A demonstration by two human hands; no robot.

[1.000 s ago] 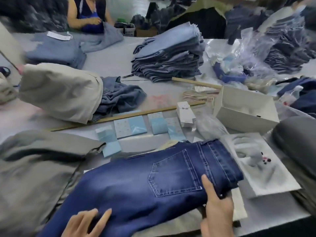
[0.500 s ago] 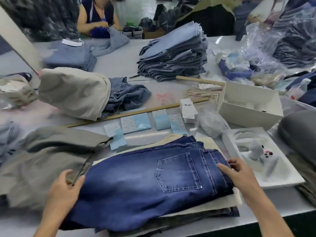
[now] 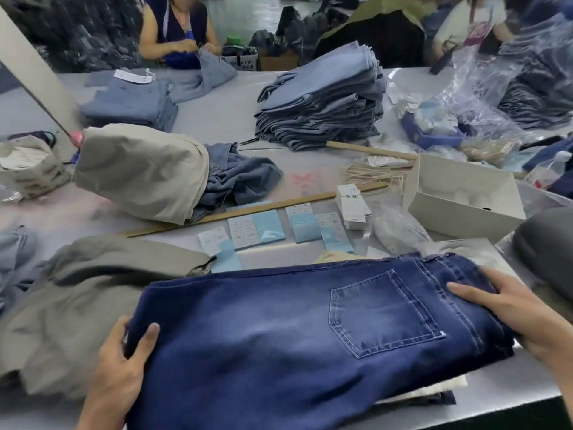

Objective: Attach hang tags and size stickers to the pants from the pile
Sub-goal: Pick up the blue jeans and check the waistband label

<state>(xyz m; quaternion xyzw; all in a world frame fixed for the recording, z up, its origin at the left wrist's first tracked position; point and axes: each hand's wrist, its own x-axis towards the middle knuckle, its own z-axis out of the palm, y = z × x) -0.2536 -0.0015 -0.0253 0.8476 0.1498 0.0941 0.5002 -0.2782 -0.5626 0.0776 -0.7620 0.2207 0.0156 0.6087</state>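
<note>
While soft, faded dark-blue denim jeans point(image 3: 279, 336) lie folded, the left hand point(image 3: 121, 377) and right hand point(image 3: 508, 308) grip their edges.

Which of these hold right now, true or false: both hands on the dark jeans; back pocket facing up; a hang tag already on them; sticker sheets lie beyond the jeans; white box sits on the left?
1. Both hands hold the dark jeans. True: left hand grips one end, right hand the waistband end.
2. The back pocket faces up. True.
3. A hang tag is on the jeans. False: none is visible.
4. Sticker sheets lie beyond the jeans. True.
5. The white box is on the left. False: it is on the right.
</note>
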